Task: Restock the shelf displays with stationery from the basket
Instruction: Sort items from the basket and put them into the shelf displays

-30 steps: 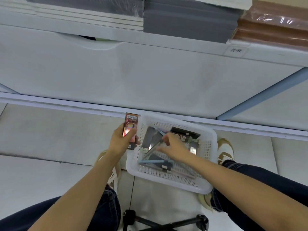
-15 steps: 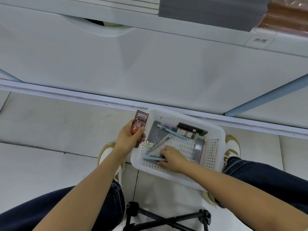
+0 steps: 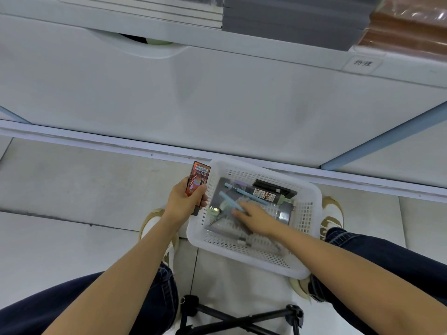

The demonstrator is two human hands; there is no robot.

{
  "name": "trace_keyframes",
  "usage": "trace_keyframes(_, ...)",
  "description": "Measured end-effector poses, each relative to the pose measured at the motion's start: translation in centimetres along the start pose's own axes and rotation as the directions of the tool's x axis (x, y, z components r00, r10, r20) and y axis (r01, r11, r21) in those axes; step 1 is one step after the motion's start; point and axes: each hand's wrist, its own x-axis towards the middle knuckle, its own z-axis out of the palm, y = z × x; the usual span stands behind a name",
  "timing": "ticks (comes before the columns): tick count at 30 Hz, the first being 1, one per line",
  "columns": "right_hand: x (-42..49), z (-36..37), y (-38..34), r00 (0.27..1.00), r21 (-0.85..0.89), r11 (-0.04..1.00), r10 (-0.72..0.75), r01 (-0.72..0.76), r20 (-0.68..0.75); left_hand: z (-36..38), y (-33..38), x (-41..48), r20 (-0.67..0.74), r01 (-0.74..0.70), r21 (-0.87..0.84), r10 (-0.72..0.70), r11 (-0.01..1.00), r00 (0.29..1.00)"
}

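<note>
White plastic basket (image 3: 229,255) sits on the floor (image 3: 72,189) right up against the foot of the shelf (image 3: 217,97), between the person's two shoes. The left hand (image 3: 183,201) is just outside the basket's left rim, with its fingers and thumb wrapped round a small red pack (image 3: 198,178). The pack stands more or less upright, barcode end up and sticking out above the fingers. The right hand (image 3: 257,217) is down inside the basket, and as far as I can see the fingertips are pinching the near end of a light-blue pen (image 3: 229,201). That pen angles up and away to the left over the rest of the stuff. The rest of the stock is in the basket too. There's a black marker (image 3: 264,195) with a white label lying slantwise toward the back, a flat black box (image 3: 274,187) just behind it by the far wall, and some grey flat packets underneath. There are also a few pale bits I can't really make out. Up top, the shelf carries a stack of grey notebooks (image 3: 290,22) with brown shrink-wrapped ones beside them on the right. A little tag (image 3: 362,62) is stuck on the shelf edge below those. Black tripod (image 3: 242,321) legs show at the bottom, between the knees.
</note>
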Motion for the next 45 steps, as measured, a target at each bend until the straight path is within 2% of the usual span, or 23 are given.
trace_keyframes(2, 0.0, -1.4, -1.3, 0.997, 0.121, 0.993, 0.008, 0.002, -0.08, 0.2, 0.3, 0.0, -0.02, 0.008, -0.029, -0.008, 1.0, 1.0)
trace_keyframes(5, -0.5, -3.4, -3.5, 0.987, 0.228, 0.97, -0.055, 0.089, -0.151, 1.1, 1.3, -0.1, -0.049, 0.034, -0.128, -0.041, 0.991, 0.998)
trace_keyframes(7, -0.9, -4.1, -4.9, 0.978, 0.289, 0.947, -0.087, 0.14, -0.189, 2.1, 2.3, -0.4, -0.005, 0.055, -0.24, -0.058, 0.969, 0.998)
trace_keyframes(10, -1.5, -4.3, -6.4, 0.977, 0.282, 0.944, -0.127, 0.173, -0.173, 3.8, 3.7, -1.1, 0.09, 0.095, -0.413, -0.063, 0.906, 0.994)
trace_keyframes(16, -3.4, -6.8, -7.0, 0.963, 0.311, 0.92, -0.182, 0.239, -0.199, 3.4, 5.9, -0.9, -0.025, 0.03, -0.46, -0.047, 0.887, 0.999)
trace_keyframes(18, -3.8, -7.4, -7.2, 0.957, 0.269, 0.926, -0.217, 0.264, -0.192, 3.4, 6.7, -1.2, 0.013, 0.027, -0.501, -0.024, 0.865, 1.0)
trace_keyframes(21, -4.1, -7.3, -7.8, 0.954, 0.295, 0.913, -0.236, 0.283, -0.183, 4.3, 7.8, -2.1, 0.089, -0.004, -0.525, 0.06, 0.851, 0.994)
trace_keyframes(24, -4.3, -7.5, -8.3, 0.953, 0.414, 0.877, -0.139, 0.245, -0.27, 4.7, 8.6, -2.3, 0.032, -0.068, -0.586, 0.107, 0.807, 0.994)
trace_keyframes(26, -4.5, -8.2, -8.3, 0.936, 0.548, 0.792, -0.081, 0.269, -0.342, 4.3, 8.9, -2.1, 0.004, -0.062, -0.612, 0.082, 0.788, 0.997)
trace_keyframes(28, -4.8, -9.0, -8.2, 0.926, 0.698, 0.637, -0.066, 0.326, -0.372, 4.0, 8.6, -2.1, 0.015, -0.012, -0.589, 0.026, 0.808, 1.0)
trace_keyframes(30, -4.9, -9.6, -8.2, 0.929, 0.819, 0.462, -0.03, 0.34, -0.368, 4.2, 7.9, -2.5, 0.077, 0.062, -0.563, -0.022, 0.824, 0.997)
trace_keyframes(32, -4.9, -9.8, -8.2, 0.939, 0.884, 0.336, -0.001, 0.324, -0.344, 4.9, 7.0, -3.2, 0.168, 0.121, -0.49, -0.043, 0.863, 0.985)
trace_keyframes(35, -4.5, -9.6, -8.3, 0.953, 0.927, 0.236, 0.018, 0.29, -0.303, 6.3, 5.8, -4.2, 0.273, 0.099, -0.237, -0.032, 0.966, 0.961)
trace_keyframes(37, -4.4, -9.3, -8.5, 0.957, 0.938, 0.205, 0.019, 0.279, -0.289, 7.1, 5.5, -4.6, 0.338, 0.074, -0.141, -0.022, 0.987, 0.941)
trace_keyframes(40, -4.3, -9.0, -8.8, 0.963, 0.946, 0.189, 0.015, 0.262, -0.27, 7.3, 5.4, -4.7, 0.418, 0.06, -0.14, 0.004, 0.988, 0.909)
trace_keyframes(42, -4.3, -9.1, -9.2, 0.961, 0.935, 0.235, 0.009, 0.265, -0.275, 7.0, 5.4, -4.5, 0.406, 0.041, -0.157, 0.027, 0.987, 0.913)
trace_keyframes(43, -4.2, -9.2, -9.4, 0.956, 0.911, 0.307, 0.01, 0.276, -0.294, 6.8, 5.5, -4.4, 0.369, 0.052, -0.168, 0.014, 0.984, 0.929)
trace_keyframes(45, -4.2, -9.5, -9.8, 0.933, 0.807, 0.515, 0.037, 0.29, -0.359, 6.1, 5.6, -4.1, 0.276, 0.102, -0.209, -0.041, 0.973, 0.96)
